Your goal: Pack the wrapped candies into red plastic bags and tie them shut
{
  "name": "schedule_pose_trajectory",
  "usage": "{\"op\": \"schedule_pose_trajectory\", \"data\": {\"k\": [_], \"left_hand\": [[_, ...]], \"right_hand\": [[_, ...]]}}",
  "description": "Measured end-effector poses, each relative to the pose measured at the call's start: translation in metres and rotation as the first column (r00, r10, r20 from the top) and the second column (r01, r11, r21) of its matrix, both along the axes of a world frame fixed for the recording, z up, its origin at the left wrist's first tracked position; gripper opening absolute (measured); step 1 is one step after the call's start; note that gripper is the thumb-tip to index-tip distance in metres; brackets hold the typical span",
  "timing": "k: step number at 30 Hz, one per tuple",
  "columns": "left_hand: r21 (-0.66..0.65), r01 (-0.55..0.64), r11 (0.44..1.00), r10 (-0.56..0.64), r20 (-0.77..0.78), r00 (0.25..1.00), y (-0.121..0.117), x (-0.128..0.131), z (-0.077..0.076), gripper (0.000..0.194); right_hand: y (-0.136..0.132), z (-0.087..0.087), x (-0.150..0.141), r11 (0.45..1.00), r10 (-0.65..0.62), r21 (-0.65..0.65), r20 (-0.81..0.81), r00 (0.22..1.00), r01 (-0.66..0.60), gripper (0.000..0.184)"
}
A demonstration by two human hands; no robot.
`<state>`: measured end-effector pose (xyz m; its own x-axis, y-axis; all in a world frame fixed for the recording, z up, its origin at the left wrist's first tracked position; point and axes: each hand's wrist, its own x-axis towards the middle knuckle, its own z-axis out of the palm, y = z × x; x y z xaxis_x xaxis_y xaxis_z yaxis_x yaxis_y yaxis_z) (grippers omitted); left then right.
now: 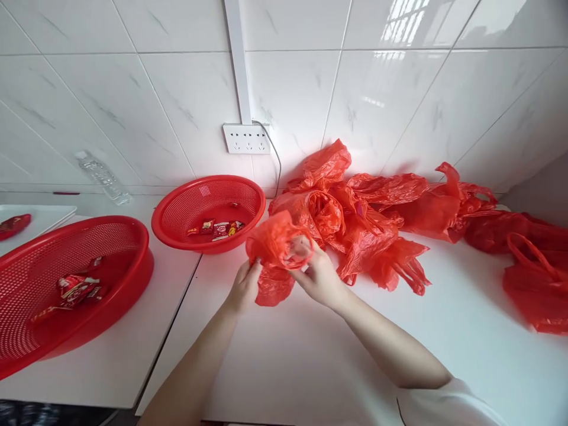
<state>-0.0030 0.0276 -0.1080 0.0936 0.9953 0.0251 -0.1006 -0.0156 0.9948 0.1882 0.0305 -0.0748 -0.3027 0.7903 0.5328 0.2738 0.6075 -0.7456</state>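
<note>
Both hands hold a thin red plastic bag (pixel 277 290) above the white table. My left hand (pixel 244 284) pinches its left side, fingers partly hidden by the film. On the right side, my right hand (pixel 322 275) grips near the bag's round, gathered mouth, with some fingers inside or behind the plastic. Just behind it lies a heap of crumpled red plastic bags (pixel 377 236) against the wall. Left of the held bag stands a round red basket (pixel 166 234) with several small wrapped snacks (pixel 215 229) at its bottom.
A larger red basket (pixel 137 260) with several wrapped snacks (pixel 75 289) stands at the left. Behind it lies a clear plastic bottle (pixel 104 177). A white tray (pixel 53 214) sits far left. More red bags (pixel 539 290) lie right. A power socket (pixel 247 139) is on the tiled wall.
</note>
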Motion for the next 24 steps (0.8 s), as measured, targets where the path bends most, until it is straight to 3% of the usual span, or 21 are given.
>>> {"op": "schedule_pose_trajectory", "data": {"k": [4, 6, 7, 8, 9, 10, 11, 12, 13, 14, 15, 16, 19, 21, 24], "left_hand": [[-0.118, -0.084, 0.989, 0.109, 0.224, 0.969, 0.017, -0.019, -0.012, 0.044], [-0.125, -0.142, 0.982, 0.161, 0.16, 0.974, 0.026, -0.028, -0.016, 0.032], [-0.073, -0.245, 0.967, 0.251, 0.087, 0.964, 0.027, -0.031, -0.016, 0.026], [0.044, -0.386, 0.921, 0.386, 0.011, 0.922, 0.027, -0.033, -0.015, 0.023], [0.228, -0.513, 0.828, 0.534, -0.038, 0.845, 0.024, -0.034, -0.01, 0.024], [0.442, -0.568, 0.694, 0.649, -0.044, 0.759, 0.02, -0.033, -0.003, 0.027], [0.643, -0.521, 0.561, 0.705, -0.041, 0.708, 0.014, -0.031, 0.006, 0.03], [0.793, -0.376, 0.48, 0.686, -0.072, 0.724, 0.008, -0.027, 0.018, 0.033], [0.862, -0.139, 0.488, 0.576, -0.198, 0.793, 0.003, -0.022, 0.03, 0.029], [0.823, 0.145, 0.549, 0.41, -0.417, 0.811, 0.0, -0.015, 0.042, 0.024], [0.729, 0.325, 0.602, 0.264, -0.565, 0.782, -0.001, -0.008, 0.052, 0.023], [0.63, 0.41, 0.66, 0.141, -0.639, 0.756, 0.0, 0.0, 0.06, 0.023], [0.26, 0.56, 0.787, -0.255, -0.688, 0.679, 0.011, 0.02, 0.063, 0.023], [0.003, 0.621, 0.784, -0.453, -0.681, 0.576, 0.019, 0.026, 0.052, 0.019], [-0.214, 0.588, 0.78, -0.536, -0.713, 0.452, 0.022, 0.016, 0.031, 0.018]], "right_hand": [[0.009, 0.0, 0.021, 0.932, 0.152, -0.252, -0.378, 0.913, -0.259, 0.016], [0.012, -0.001, 0.029, 0.902, 0.157, -0.27, -0.519, 0.84, -0.336, 0.017], [0.014, -0.002, 0.03, 0.902, 0.154, -0.26, -0.556, 0.817, -0.346, 0.017], [0.014, -0.003, 0.03, 0.906, 0.154, -0.245, -0.568, 0.808, -0.344, 0.016], [0.015, -0.004, 0.029, 0.912, 0.157, -0.234, -0.557, 0.815, -0.336, 0.016], [0.015, -0.004, 0.028, 0.916, 0.169, -0.227, -0.531, 0.83, -0.332, 0.016], [0.016, -0.002, 0.026, 0.914, 0.192, -0.222, -0.499, 0.845, -0.339, 0.016], [0.016, 0.0, 0.024, 0.907, 0.224, -0.22, -0.473, 0.852, -0.36, 0.017], [0.016, 0.003, 0.022, 0.893, 0.263, -0.216, -0.46, 0.848, -0.394, 0.017], [0.016, 0.007, 0.021, 0.876, 0.303, -0.21, -0.463, 0.833, -0.435, 0.017], [0.016, 0.011, 0.02, 0.857, 0.336, -0.202, -0.478, 0.811, -0.474, 0.017], [0.016, 0.015, 0.019, 0.843, 0.355, -0.196, -0.497, 0.792, -0.501, 0.017], [0.014, 0.026, 0.019, 0.834, 0.329, -0.219, -0.54, 0.775, -0.506, 0.023], [0.012, 0.029, 0.023, 0.838, 0.255, -0.285, -0.551, 0.795, -0.466, 0.027], [0.007, 0.031, 0.042, 0.872, 0.127, -0.354, -0.502, 0.856, -0.337, 0.031]]}}
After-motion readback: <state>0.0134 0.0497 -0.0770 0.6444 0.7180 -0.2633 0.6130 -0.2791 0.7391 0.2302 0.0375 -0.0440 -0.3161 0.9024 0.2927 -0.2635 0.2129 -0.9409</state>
